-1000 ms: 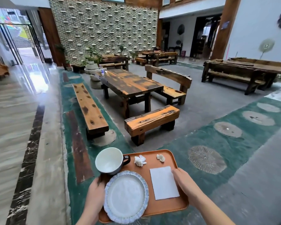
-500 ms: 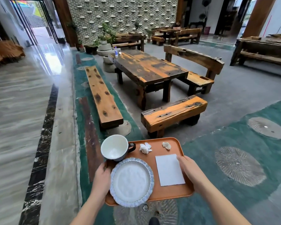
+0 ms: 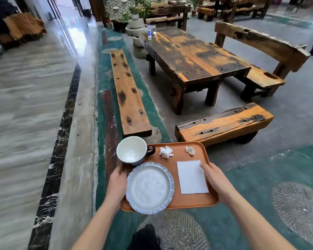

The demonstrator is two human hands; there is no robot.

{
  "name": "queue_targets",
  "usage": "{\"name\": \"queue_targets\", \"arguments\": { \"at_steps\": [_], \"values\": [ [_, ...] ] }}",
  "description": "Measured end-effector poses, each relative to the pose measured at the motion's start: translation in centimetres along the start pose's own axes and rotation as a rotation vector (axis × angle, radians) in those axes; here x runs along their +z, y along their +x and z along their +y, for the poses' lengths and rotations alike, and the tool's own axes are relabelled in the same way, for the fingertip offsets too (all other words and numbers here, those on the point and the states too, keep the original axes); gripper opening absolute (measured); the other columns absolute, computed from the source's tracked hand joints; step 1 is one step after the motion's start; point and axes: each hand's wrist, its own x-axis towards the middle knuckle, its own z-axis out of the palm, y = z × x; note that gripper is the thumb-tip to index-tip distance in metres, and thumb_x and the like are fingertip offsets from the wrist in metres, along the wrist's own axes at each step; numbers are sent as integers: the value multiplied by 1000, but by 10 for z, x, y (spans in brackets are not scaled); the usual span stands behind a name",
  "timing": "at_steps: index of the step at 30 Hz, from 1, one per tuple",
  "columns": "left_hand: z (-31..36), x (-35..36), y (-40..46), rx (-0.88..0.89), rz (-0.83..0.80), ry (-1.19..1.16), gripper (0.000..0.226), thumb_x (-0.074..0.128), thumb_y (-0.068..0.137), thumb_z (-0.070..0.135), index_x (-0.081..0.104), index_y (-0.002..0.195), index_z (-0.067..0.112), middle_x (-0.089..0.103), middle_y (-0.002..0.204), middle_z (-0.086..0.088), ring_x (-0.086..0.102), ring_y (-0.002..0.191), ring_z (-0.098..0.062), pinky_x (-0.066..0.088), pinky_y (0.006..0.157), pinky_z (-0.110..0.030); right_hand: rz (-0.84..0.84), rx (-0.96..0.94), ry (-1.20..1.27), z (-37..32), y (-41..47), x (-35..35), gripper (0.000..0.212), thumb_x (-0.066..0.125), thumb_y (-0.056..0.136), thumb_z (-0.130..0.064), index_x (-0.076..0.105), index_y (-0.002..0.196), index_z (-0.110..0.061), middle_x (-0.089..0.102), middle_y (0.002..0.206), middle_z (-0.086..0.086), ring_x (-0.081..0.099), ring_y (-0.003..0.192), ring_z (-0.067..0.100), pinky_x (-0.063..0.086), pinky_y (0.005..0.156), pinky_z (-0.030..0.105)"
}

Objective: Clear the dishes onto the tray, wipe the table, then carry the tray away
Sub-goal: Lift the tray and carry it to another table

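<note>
Far left is just shiny marble floor point(image 3: 25, 105) with a dark border strip, then a long plank bench point(image 3: 129, 94) running away from the camera. The left hand point(image 3: 117, 183) has its fingers curled round the left edge of the orange tray point(image 3: 192, 201), thumb up on the rim. The tray is carried in the air over the green floor, right in front of the person. On it, far left corner, sits a mug point(image 3: 132, 152), white inside and dark outside, with a ribbed round plate point(image 3: 150, 187) just in front of it. Next over are two crumpled tissue wads point(image 3: 165, 152) and a flat white napkin point(image 3: 192, 177). The right hand point(image 3: 218, 183) grips the right edge, thumb touching the napkin. Beyond stands a short bench point(image 3: 224, 123), then the rustic wooden table point(image 3: 193, 56), with a small bottle point(image 3: 149, 32) at its far end, and a backed bench point(image 3: 260, 51) on the right.
</note>
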Motion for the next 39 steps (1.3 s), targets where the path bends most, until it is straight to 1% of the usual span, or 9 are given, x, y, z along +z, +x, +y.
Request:
{"name": "queue_targets", "arguments": {
  "at_steps": [4, 9, 14, 18, 20, 23, 27, 33, 39],
  "values": [
    [32, 19, 90, -12, -5, -7, 18, 55, 103, 26, 66, 100, 40, 75, 100, 11, 72, 92, -16, 56, 70, -33, 8, -1, -14, -51, 88, 18, 42, 47, 98, -55, 52, 129, -26, 67, 116, -4, 68, 102, 20, 58, 86, 45],
    [89, 32, 215, -11, -59, -6, 16, 58, 102, 26, 68, 100, 37, 77, 97, 9, 73, 93, -17, 57, 74, -37, 43, 20, 23, -122, 183, 45, 32, 45, 103, -43, 54, 128, -26, 68, 114, -2, 67, 100, 21, 54, 68, 34],
    [158, 46, 331, 26, -106, 28, 12, 60, 99, 38, 71, 104, 36, 78, 96, 11, 73, 95, -18, 59, 87, -45, 118, 20, 21, -203, 273, 58, 28, 47, 101, -37, 57, 123, -24, 68, 113, -1, 66, 99, 19, 49, 68, 33],
    [194, 67, 395, 33, -120, -10, 14, 57, 103, 28, 70, 108, 31, 78, 94, 9, 73, 90, -14, 57, 71, -31, 139, 2, -27, -255, 331, 63, 21, 44, 102, -42, 47, 120, -31, 58, 103, -13, 59, 94, 11, 47, 73, 32],
    [209, 82, 433, 22, -115, -5, 15, 55, 104, 25, 69, 107, 29, 76, 101, 5, 72, 91, -15, 54, 67, -29, 139, -4, -69, -277, 365, 61, 24, 43, 102, -45, 44, 124, -34, 57, 107, -13, 58, 98, 9, 48, 81, 35],
    [224, 108, 488, 23, -102, 15, 16, 54, 104, 25, 67, 99, 33, 73, 99, 5, 69, 92, -17, 53, 69, -32, 133, 5, -99, -300, 417, 56, 29, 41, 102, -48, 43, 128, -34, 59, 121, -9, 60, 108, 13, 50, 82, 33],
    [251, 165, 572, 44, -121, 44, 15, 53, 105, 24, 66, 101, 31, 72, 97, 7, 68, 90, -16, 50, 67, -30, 152, -6, -55, -334, 501, 34, 29, 42, 102, -47, 49, 126, -32, 62, 114, -12, 62, 103, 10, 51, 79, 31],
    [303, 261, 688, 55, -132, 60, 16, 56, 103, 21, 71, 104, 24, 77, 94, 3, 72, 90, -20, 54, 65, -32, 170, -43, -8, -395, 629, -16, 25, 47, 100, -40, 55, 122, -31, 67, 113, -11, 65, 103, 10, 52, 88, 36],
    [355, 343, 791, 23, -133, 33, 16, 57, 103, 24, 69, 112, 27, 75, 106, -1, 71, 98, -25, 57, 82, -43, 186, -43, -25, -467, 737, -61, 21, 45, 102, -39, 55, 119, -31, 66, 114, -11, 64, 100, 8, 47, 71, 26]
  ]
}}
